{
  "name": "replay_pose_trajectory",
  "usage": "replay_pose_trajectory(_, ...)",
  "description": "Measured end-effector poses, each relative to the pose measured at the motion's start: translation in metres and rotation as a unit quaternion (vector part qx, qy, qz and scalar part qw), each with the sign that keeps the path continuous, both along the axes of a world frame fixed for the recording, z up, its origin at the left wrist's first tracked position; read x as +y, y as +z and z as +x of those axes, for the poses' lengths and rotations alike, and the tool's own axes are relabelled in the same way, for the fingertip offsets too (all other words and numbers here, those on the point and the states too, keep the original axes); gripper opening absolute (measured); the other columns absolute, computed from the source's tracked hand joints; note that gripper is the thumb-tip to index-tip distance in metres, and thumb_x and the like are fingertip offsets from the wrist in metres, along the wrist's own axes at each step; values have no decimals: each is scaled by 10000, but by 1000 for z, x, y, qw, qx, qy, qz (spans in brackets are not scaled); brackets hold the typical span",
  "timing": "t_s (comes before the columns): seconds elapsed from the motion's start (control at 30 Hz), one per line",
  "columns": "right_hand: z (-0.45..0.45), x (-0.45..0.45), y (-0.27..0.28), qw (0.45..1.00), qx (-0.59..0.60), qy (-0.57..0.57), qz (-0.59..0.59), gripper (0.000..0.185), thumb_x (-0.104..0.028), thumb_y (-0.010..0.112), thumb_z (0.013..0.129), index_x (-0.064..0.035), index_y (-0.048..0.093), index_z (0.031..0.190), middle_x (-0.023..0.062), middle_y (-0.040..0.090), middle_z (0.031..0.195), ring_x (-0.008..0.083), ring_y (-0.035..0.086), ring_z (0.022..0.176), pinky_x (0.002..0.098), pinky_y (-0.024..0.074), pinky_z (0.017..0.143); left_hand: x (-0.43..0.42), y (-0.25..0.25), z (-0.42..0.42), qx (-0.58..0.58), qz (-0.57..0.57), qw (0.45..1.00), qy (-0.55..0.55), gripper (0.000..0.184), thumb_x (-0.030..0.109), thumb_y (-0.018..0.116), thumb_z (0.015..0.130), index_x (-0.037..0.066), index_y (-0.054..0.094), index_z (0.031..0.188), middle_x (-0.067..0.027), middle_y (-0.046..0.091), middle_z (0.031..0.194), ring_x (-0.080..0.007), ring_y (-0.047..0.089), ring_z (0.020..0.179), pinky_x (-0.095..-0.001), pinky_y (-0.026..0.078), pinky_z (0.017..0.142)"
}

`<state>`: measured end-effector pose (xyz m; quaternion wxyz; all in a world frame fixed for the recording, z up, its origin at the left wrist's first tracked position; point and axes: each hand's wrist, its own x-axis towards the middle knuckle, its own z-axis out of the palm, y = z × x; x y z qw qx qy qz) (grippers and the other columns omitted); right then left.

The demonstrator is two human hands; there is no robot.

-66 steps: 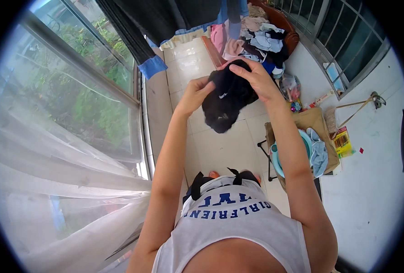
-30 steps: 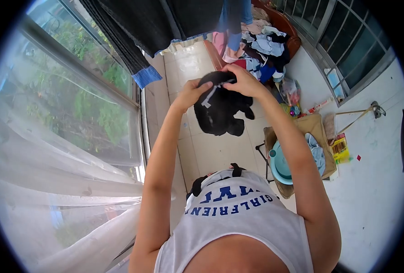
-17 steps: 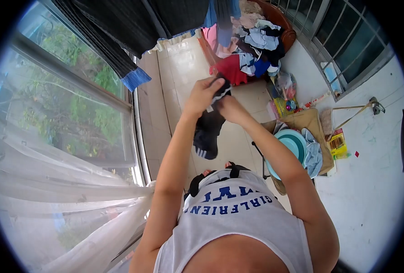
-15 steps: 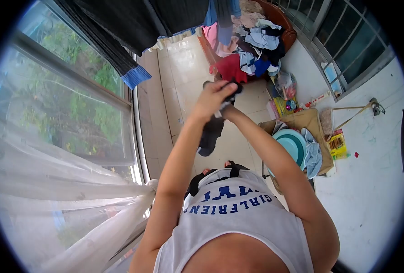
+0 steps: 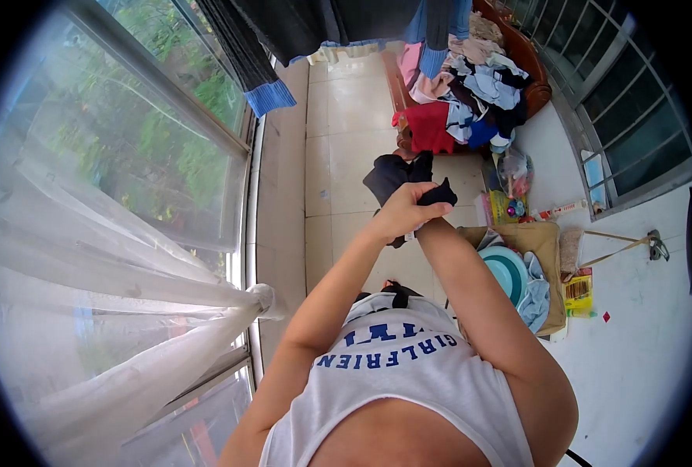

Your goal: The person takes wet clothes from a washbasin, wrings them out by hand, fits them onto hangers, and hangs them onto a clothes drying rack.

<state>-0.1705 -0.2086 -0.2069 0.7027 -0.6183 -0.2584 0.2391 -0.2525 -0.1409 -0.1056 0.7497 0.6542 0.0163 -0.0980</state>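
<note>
A black garment (image 5: 389, 177) is bunched up in front of me, above the tiled floor; I cannot make out its exact kind. My left hand (image 5: 408, 210) is closed on it, thumb stretched across the dark cloth near its right end. Just below, my right forearm (image 5: 459, 261) reaches up to the same bundle. My right hand's fingers are hidden behind the left hand and the cloth. A small white patch, perhaps a tag, shows by the right wrist.
Dark clothes (image 5: 338, 27) hang overhead. Piled clothes (image 5: 478, 93) cover a wooden seat ahead. To the right stand a cardboard box (image 5: 552, 233) and a teal basin (image 5: 505, 272), beside a wall with a barred window. A knotted white curtain (image 5: 206, 311) hangs at the left windows.
Both hands and the black garment have shifted right in view. The cloth that hung below my hands is now bunched up beyond them. My view has turned, so the room sits further right.
</note>
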Motion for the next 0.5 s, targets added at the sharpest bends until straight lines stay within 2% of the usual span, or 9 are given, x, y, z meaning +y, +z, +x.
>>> replay_pose_trajectory(0.13,5,1,3,1000,0,-5,8,232,-142,502,812,-57,529,1027,165,534,1066,268,514,1012,355,407,861,4,-9,3,-33,-23,998,-39,153,133,673,786,26,620,881,48,571,789,-21,479,735,-196,404,657)
replay_pose_trajectory(0.2,15,7,5,1000,-18,-22,-1,230,-147,504,810,-58,529,1020,163,535,1056,268,515,1003,356,408,856,12,-11,7,-77,81,993,-24,180,139,685,776,22,622,897,35,584,791,-26,494,733,-195,418,658)
replay_pose_trajectory(0.23,20,10,5,999,-26,-29,-5,228,-149,505,808,-59,530,1017,162,536,1052,268,516,999,356,409,853,16,-7,7,-70,77,995,5,202,147,693,770,24,627,916,24,594,789,-33,508,718,-197,427,642)
replay_pose_trajectory(0.27,24,13,6,999,-35,-35,-8,227,-152,506,807,-60,530,1013,161,537,1047,267,517,994,356,409,851,20,-11,11,-4,46,998,30,220,151,695,770,15,625,928,23,595,782,-37,512,701,-200,430,634)
replay_pose_trajectory(0.33,31,17,7,998,-51,-44,-15,225,-157,508,805,-61,531,1007,160,538,1038,267,519,986,357,410,846,26,-7,15,-16,-24,996,85,242,161,697,771,6,621,941,19,598,793,-37,519,713,-196,431,645)
replay_pose_trajectory(0.4,34,20,8,997,-54,-49,-16,222,-162,510,802,-62,531,1000,158,540,1028,266,520,977,357,411,840,33,-24,24,-4,12,997,82,282,170,696,776,-13,609,971,11,604,813,-36,528,728,-187,429,658)
replay_pose_trajectory(0.47,39,19,11,998,-44,-53,-15,220,-167,512,799,-63,532,993,156,541,1019,266,522,968,358,412,835,34,-34,29,-37,130,984,113,353,199,711,764,-49,592,986,-19,614,828,-54,537,752,-199,435,670)
replay_pose_trajectory(0.5,39,18,12,998,-35,-53,-13,219,-169,513,798,-64,532,990,156,542,1014,266,523,963,358,412,833,25,-23,24,-83,241,949,184,422,232,739,726,-61,581,986,-53,600,798,-121,549,704,-243,438,657)
